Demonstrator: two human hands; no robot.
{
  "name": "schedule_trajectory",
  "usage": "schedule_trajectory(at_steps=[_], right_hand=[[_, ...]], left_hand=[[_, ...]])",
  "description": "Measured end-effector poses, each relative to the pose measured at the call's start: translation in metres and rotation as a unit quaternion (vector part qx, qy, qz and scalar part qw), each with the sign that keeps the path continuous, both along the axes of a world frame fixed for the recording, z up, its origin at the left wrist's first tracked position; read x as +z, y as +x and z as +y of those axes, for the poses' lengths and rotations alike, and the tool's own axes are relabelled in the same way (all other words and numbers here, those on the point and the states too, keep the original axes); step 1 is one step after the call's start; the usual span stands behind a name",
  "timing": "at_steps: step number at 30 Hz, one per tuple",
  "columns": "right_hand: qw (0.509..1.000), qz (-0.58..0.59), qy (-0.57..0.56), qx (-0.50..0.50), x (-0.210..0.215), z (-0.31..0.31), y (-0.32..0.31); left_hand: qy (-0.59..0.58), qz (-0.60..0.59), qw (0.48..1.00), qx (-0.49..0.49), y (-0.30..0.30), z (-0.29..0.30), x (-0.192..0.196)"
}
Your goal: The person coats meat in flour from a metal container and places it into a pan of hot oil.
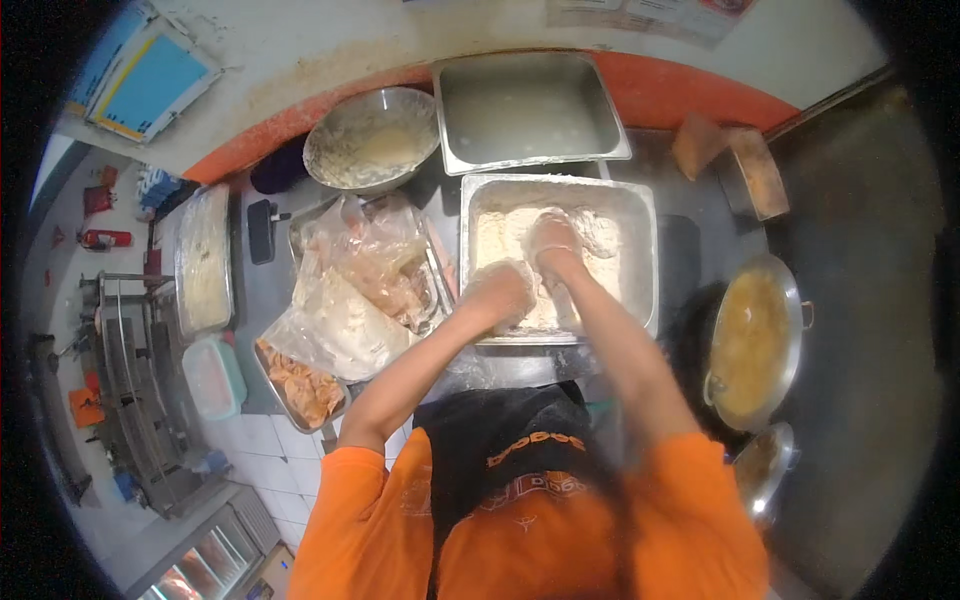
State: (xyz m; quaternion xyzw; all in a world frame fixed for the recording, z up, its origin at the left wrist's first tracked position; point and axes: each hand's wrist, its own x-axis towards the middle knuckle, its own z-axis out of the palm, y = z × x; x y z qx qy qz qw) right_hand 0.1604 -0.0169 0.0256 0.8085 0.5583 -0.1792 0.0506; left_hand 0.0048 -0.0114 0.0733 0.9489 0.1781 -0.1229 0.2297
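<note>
Here you are, both hands floury: your left grip (508,290) at eight o'clock in the metal tray (648,265), your right grip (554,238) up at one o'clock from it, both in the pale flour (503,222). Fingers hidden; how far either is open, or what it holds, I can't tell! Outward over the counter (265,290): cloudy liquid pan (530,110) at twelve, steel bowl (385,145) at ten, plastic bags (355,285) at nine, wide yellow-filled pan (748,340) at four.
</note>
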Motion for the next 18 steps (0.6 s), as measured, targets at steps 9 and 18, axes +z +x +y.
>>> schedule_trajectory(at_steps=[9, 18], right_hand=[[0.986, -0.01, -0.016, 0.164, 0.052, -0.024, 0.015], [0.977, 0.098, 0.008, 0.19, 0.007, 0.005, -0.008]], left_hand=[[-0.04, -0.184, 0.977, 0.098, -0.041, 0.006, 0.038], [-0.093, -0.16, 0.951, 0.248, -0.059, 0.006, 0.062]])
